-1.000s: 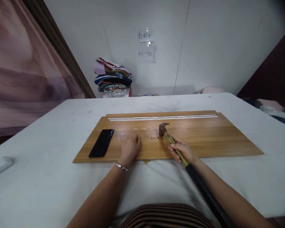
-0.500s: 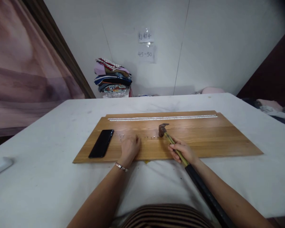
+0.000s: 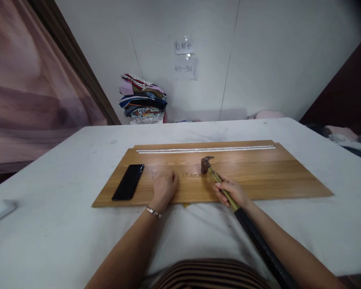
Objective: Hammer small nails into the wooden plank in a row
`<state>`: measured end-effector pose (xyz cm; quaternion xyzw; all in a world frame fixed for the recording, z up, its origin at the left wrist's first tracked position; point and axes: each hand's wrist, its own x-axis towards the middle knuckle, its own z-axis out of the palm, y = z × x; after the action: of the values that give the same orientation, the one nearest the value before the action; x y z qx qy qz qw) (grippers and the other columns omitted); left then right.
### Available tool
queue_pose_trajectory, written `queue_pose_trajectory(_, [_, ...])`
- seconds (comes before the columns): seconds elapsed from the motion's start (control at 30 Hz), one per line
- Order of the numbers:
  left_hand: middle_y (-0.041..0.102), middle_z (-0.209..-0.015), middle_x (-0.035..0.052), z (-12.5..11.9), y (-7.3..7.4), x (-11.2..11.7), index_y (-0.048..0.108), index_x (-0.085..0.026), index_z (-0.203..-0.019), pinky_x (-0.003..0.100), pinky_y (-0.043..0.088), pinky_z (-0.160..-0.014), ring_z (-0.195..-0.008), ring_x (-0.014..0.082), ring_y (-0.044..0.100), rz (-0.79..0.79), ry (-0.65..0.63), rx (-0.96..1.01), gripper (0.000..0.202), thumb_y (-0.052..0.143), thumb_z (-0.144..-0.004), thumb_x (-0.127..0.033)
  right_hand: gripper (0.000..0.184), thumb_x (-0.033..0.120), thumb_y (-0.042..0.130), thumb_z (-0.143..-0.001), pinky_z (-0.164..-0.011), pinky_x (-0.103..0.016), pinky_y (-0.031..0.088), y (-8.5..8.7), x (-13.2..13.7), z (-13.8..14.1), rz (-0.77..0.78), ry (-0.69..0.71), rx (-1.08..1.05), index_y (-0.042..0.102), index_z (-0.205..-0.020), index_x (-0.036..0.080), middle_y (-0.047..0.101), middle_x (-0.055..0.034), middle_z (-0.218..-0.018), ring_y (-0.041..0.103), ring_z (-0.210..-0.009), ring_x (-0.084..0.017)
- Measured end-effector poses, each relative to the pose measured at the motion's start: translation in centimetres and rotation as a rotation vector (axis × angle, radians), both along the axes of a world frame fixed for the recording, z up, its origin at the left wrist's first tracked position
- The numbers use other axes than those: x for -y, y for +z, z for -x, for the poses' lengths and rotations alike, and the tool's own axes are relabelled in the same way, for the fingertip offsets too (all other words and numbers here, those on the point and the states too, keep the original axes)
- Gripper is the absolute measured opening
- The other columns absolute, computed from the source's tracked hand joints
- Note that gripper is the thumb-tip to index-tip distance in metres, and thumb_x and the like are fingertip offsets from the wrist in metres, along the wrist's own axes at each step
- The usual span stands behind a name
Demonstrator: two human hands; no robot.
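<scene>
My right hand point(image 3: 230, 190) is wrapped round the yellow part of the handle of a claw hammer point(image 3: 248, 226). The hammer's rusty head point(image 3: 205, 164) is at the wooden board point(image 3: 264, 172), just right of a short row of small nails point(image 3: 191, 174). My left hand point(image 3: 165, 186) rests on the board with its fingers curled in; anything inside them is hidden. Close to its left side lie a few loose nails point(image 3: 153, 173). Farther left on the board is a black phone point(image 3: 128, 182).
Two white measuring strips point(image 3: 207, 150) run along the board's far side. The board lies on a white-covered table point(image 3: 60, 192). Folded cloths point(image 3: 142, 98) are stacked at the back by the wall, a white object point(image 3: 0, 210) sits at the left, and a pink curtain point(image 3: 33, 72) hangs there.
</scene>
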<state>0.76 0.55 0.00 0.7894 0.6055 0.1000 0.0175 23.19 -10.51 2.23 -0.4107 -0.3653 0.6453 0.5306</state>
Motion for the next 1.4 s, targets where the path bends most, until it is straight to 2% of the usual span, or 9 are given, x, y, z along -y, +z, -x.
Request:
queue_pose_trajectory(0.73, [0.070, -0.085, 0.0093, 0.00, 0.28, 0.11, 0.063, -0.018, -0.081, 0.030, 0.040, -0.076, -0.085, 0.0218, 0.063, -0.021, -0.010, 0.026, 0.028, 0.041, -0.090, -0.033, 0.051, 0.027, 0.063, -0.071, -0.025, -0.016, 0.031, -0.02, 0.05, 0.18, 0.023, -0.016, -0.009, 0.050, -0.120, 0.018, 0.053, 0.0078, -0.060, 0.036, -0.029, -0.003])
queue_pose_trajectory(0.9, [0.069, -0.085, 0.0097, 0.08, 0.23, 0.07, 0.063, -0.017, -0.079, 0.031, 0.040, -0.077, -0.085, 0.0218, 0.063, -0.042, -0.026, 0.027, 0.030, 0.041, -0.090, -0.034, 0.057, 0.027, 0.063, -0.071, -0.025, -0.016, 0.030, 0.21, 0.09, 0.12, 0.014, -0.030, -0.017, 0.047, -0.126, 0.018, 0.053, 0.0081, -0.059, 0.036, -0.028, -0.004])
queue_pose_trajectory(1.03, [0.070, -0.083, 0.0094, 0.15, -0.01, -0.03, 0.064, -0.018, -0.080, 0.031, 0.039, -0.075, -0.082, 0.0217, 0.063, -0.019, -0.021, 0.034, 0.031, 0.040, -0.090, -0.034, 0.054, 0.027, 0.063, -0.072, -0.025, -0.015, 0.030, -0.02, -0.02, 0.16, 0.020, -0.029, -0.007, 0.049, -0.123, 0.017, 0.053, 0.0079, -0.058, 0.036, -0.028, -0.004])
queue_pose_trajectory(1.17, [0.069, -0.084, 0.0095, 0.17, -0.20, -0.10, 0.063, -0.018, -0.080, 0.031, 0.039, -0.073, -0.082, 0.0218, 0.063, -0.066, -0.030, 0.021, 0.030, 0.040, -0.090, -0.034, 0.057, 0.028, 0.062, -0.073, -0.025, -0.016, 0.030, -0.33, -0.13, 0.23, 0.008, -0.011, -0.003, 0.047, -0.127, 0.017, 0.053, 0.0082, -0.057, 0.035, -0.028, -0.004])
queue_pose_trajectory(1.4, [0.070, -0.084, 0.0095, 0.04, 0.26, 0.14, 0.064, -0.018, -0.081, 0.030, 0.040, -0.072, -0.081, 0.0215, 0.063, -0.020, -0.012, 0.023, 0.030, 0.040, -0.090, -0.034, 0.058, 0.027, 0.063, -0.072, -0.026, -0.015, 0.029, 0.00, 0.06, 0.11, 0.011, -0.018, -0.019, 0.047, -0.128, 0.020, 0.052, 0.0088, -0.060, 0.035, -0.029, -0.003])
